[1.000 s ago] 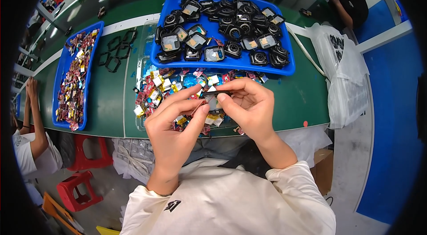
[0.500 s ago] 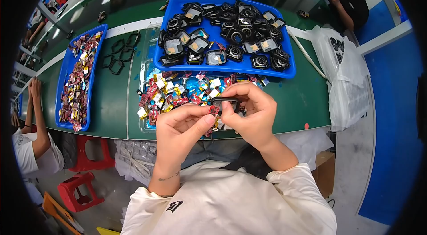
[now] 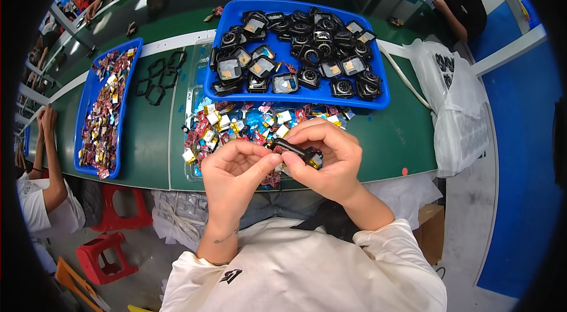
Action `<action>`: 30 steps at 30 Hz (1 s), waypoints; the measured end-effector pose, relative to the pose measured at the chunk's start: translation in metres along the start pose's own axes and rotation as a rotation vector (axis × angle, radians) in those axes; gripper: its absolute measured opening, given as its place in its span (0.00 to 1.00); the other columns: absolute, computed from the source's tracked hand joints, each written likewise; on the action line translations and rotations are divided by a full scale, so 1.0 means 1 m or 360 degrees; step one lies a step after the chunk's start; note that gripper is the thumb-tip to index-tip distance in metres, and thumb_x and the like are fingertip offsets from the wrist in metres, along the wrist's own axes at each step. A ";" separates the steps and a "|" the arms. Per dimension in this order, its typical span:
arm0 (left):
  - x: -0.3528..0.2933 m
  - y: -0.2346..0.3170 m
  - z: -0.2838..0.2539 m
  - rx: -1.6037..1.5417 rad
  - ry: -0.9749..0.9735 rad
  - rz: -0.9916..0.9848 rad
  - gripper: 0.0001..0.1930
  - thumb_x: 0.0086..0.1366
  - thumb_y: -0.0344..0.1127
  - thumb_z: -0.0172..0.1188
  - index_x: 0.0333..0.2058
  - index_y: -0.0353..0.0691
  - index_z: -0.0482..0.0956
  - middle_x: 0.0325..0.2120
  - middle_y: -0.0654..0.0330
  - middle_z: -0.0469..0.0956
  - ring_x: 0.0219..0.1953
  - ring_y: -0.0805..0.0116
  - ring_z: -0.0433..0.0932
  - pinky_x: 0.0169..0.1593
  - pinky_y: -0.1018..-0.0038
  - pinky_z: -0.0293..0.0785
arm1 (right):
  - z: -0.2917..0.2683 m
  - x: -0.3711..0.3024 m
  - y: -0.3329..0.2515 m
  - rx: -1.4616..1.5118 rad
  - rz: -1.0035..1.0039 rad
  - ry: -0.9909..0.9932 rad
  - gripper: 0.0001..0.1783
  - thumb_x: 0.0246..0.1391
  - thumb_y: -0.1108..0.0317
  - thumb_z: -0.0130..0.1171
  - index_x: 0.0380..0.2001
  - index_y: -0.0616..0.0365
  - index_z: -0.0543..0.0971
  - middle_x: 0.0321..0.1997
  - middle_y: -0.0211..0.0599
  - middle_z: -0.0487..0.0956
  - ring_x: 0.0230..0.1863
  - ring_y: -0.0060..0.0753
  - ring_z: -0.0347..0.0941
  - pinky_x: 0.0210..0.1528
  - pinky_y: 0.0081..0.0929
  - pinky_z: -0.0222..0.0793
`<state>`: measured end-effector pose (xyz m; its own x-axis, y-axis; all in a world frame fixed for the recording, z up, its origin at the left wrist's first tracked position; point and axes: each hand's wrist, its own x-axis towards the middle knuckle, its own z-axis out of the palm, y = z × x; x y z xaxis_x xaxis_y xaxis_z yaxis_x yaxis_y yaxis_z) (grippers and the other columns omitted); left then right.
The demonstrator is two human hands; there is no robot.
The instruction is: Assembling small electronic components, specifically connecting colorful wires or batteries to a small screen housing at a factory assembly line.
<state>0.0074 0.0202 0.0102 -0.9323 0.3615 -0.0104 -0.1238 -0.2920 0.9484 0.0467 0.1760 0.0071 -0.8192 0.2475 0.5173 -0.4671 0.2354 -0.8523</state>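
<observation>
A black smartwatch case [image 3: 290,147] is held over the near part of the bench, turned so that its narrow side shows. My right hand [image 3: 328,161] grips it between thumb and bent fingers. My left hand [image 3: 239,173] is closed in a pinch at the case's left end, on a small red circuit board [image 3: 278,149]; fingertips hide most of the board. Whether the board is joined to the case I cannot tell. Below and behind my hands lies a clear plastic tray [image 3: 193,135] heaped with red boards and silver-and-yellow battery cells [image 3: 207,136].
Beyond it, a blue tray [image 3: 387,85] holds many black watch cases. Another blue tray [image 3: 121,149] with circuit parts stands left, beside several black frames [image 3: 155,91]. White plastic wrapping [image 3: 458,117] hangs at the bench's right end. Co-workers sit around; red stools [image 3: 106,257] stand lower left.
The watch case has been tilted from showing its broad face to showing its edge. My right hand has turned slightly with it, and my left fingertips stay at its left end.
</observation>
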 end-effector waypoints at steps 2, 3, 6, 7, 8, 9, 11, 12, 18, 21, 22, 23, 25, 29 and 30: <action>-0.001 0.002 -0.001 0.0076 0.0004 -0.0025 0.07 0.52 0.21 0.66 0.29 0.30 0.77 0.26 0.58 0.80 0.28 0.77 0.78 0.33 0.84 0.74 | 0.001 -0.002 0.001 0.0077 0.0098 -0.0015 0.11 0.39 0.78 0.66 0.30 0.65 0.77 0.34 0.40 0.79 0.33 0.25 0.78 0.36 0.20 0.76; 0.000 0.002 -0.001 0.0077 0.0002 -0.0026 0.07 0.52 0.21 0.66 0.29 0.30 0.77 0.26 0.58 0.80 0.28 0.77 0.78 0.33 0.84 0.74 | 0.001 -0.002 0.002 0.0076 0.0099 -0.0013 0.11 0.39 0.78 0.66 0.30 0.65 0.77 0.34 0.40 0.79 0.33 0.25 0.78 0.36 0.20 0.76; 0.001 0.001 -0.002 0.0080 -0.0013 0.0032 0.08 0.52 0.20 0.67 0.30 0.30 0.77 0.26 0.58 0.79 0.28 0.78 0.78 0.32 0.84 0.74 | 0.001 -0.001 0.001 0.0070 0.0101 -0.0008 0.10 0.40 0.79 0.66 0.30 0.65 0.77 0.35 0.39 0.78 0.34 0.25 0.77 0.36 0.19 0.77; 0.002 0.000 -0.003 0.0082 0.0001 0.0040 0.09 0.52 0.20 0.67 0.31 0.30 0.76 0.25 0.59 0.79 0.27 0.78 0.77 0.32 0.85 0.74 | 0.001 -0.001 0.001 0.0103 0.0109 -0.0008 0.10 0.41 0.79 0.65 0.30 0.65 0.77 0.35 0.39 0.78 0.35 0.25 0.77 0.36 0.19 0.77; 0.002 -0.001 -0.004 0.0083 0.0014 0.0046 0.10 0.51 0.20 0.67 0.32 0.29 0.76 0.25 0.59 0.79 0.27 0.78 0.77 0.32 0.85 0.74 | 0.001 -0.001 0.001 0.0136 0.0117 -0.0008 0.10 0.41 0.79 0.65 0.30 0.65 0.77 0.35 0.39 0.78 0.35 0.25 0.77 0.36 0.19 0.77; 0.002 -0.001 -0.003 0.0085 0.0012 0.0044 0.10 0.51 0.20 0.67 0.32 0.29 0.76 0.25 0.59 0.79 0.27 0.78 0.77 0.32 0.85 0.74 | 0.001 -0.001 0.002 0.0136 0.0119 -0.0005 0.10 0.41 0.79 0.65 0.30 0.65 0.77 0.35 0.39 0.78 0.35 0.25 0.77 0.36 0.19 0.77; 0.003 -0.001 -0.003 0.0056 0.0014 0.0027 0.11 0.52 0.20 0.66 0.33 0.30 0.75 0.24 0.61 0.78 0.26 0.79 0.77 0.31 0.85 0.73 | 0.001 0.000 0.003 0.0186 0.0117 -0.0013 0.09 0.42 0.79 0.65 0.30 0.65 0.77 0.35 0.39 0.78 0.35 0.25 0.77 0.36 0.19 0.77; 0.004 0.000 -0.001 0.0055 0.0011 0.0025 0.11 0.52 0.20 0.66 0.33 0.30 0.75 0.24 0.61 0.78 0.26 0.79 0.77 0.31 0.85 0.73 | 0.002 -0.001 0.003 0.0183 0.0118 -0.0010 0.09 0.42 0.79 0.65 0.30 0.65 0.77 0.35 0.39 0.78 0.35 0.25 0.77 0.36 0.19 0.77; 0.002 -0.004 0.003 0.0109 0.0065 0.0127 0.07 0.51 0.19 0.66 0.30 0.30 0.78 0.24 0.62 0.78 0.27 0.79 0.77 0.31 0.85 0.72 | 0.003 -0.003 0.003 0.0027 0.0087 0.0026 0.08 0.44 0.78 0.64 0.30 0.63 0.78 0.31 0.36 0.79 0.30 0.21 0.77 0.30 0.16 0.74; 0.001 -0.004 0.000 0.0159 0.0036 0.0067 0.07 0.52 0.19 0.65 0.31 0.29 0.78 0.26 0.61 0.78 0.28 0.79 0.77 0.32 0.85 0.72 | 0.003 -0.004 0.004 0.0066 0.0130 -0.0028 0.08 0.44 0.78 0.64 0.31 0.63 0.78 0.31 0.36 0.79 0.30 0.20 0.77 0.30 0.16 0.74; 0.000 -0.002 0.000 0.0192 0.0032 0.0068 0.07 0.52 0.20 0.65 0.31 0.28 0.78 0.27 0.60 0.78 0.29 0.78 0.77 0.32 0.85 0.72 | 0.002 -0.004 0.003 0.0057 0.0124 -0.0029 0.08 0.44 0.78 0.64 0.31 0.63 0.78 0.31 0.36 0.79 0.30 0.20 0.77 0.30 0.16 0.74; 0.000 -0.003 0.000 0.0185 0.0029 0.0074 0.07 0.52 0.20 0.65 0.31 0.28 0.78 0.27 0.60 0.78 0.29 0.78 0.77 0.32 0.85 0.72 | 0.000 -0.004 0.002 0.0068 0.0172 -0.0077 0.09 0.45 0.81 0.62 0.32 0.66 0.77 0.33 0.39 0.78 0.32 0.23 0.76 0.33 0.17 0.75; 0.000 -0.002 -0.001 0.0138 -0.0010 0.0112 0.07 0.52 0.19 0.64 0.31 0.29 0.78 0.27 0.60 0.78 0.28 0.79 0.76 0.32 0.85 0.72 | 0.001 -0.004 0.001 0.0082 0.0214 -0.0133 0.10 0.45 0.85 0.61 0.34 0.70 0.75 0.34 0.41 0.77 0.35 0.26 0.76 0.37 0.19 0.76; 0.002 0.001 -0.002 0.0085 -0.0048 0.0110 0.07 0.52 0.19 0.64 0.32 0.29 0.78 0.26 0.61 0.78 0.27 0.80 0.75 0.31 0.85 0.71 | 0.005 -0.005 0.003 0.0238 0.0373 0.0041 0.08 0.45 0.77 0.63 0.32 0.63 0.78 0.33 0.35 0.79 0.31 0.21 0.77 0.31 0.16 0.74; 0.002 0.002 -0.001 0.0122 -0.0034 0.0064 0.07 0.53 0.19 0.64 0.32 0.29 0.78 0.26 0.62 0.77 0.27 0.80 0.75 0.31 0.85 0.71 | 0.004 -0.004 0.004 0.0219 0.0370 0.0041 0.08 0.45 0.77 0.63 0.32 0.62 0.79 0.33 0.35 0.79 0.30 0.20 0.76 0.30 0.16 0.74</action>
<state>0.0048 0.0192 0.0114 -0.9285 0.3698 0.0345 -0.0589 -0.2383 0.9694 0.0472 0.1718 0.0014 -0.9018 0.3045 0.3067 -0.3096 0.0399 -0.9500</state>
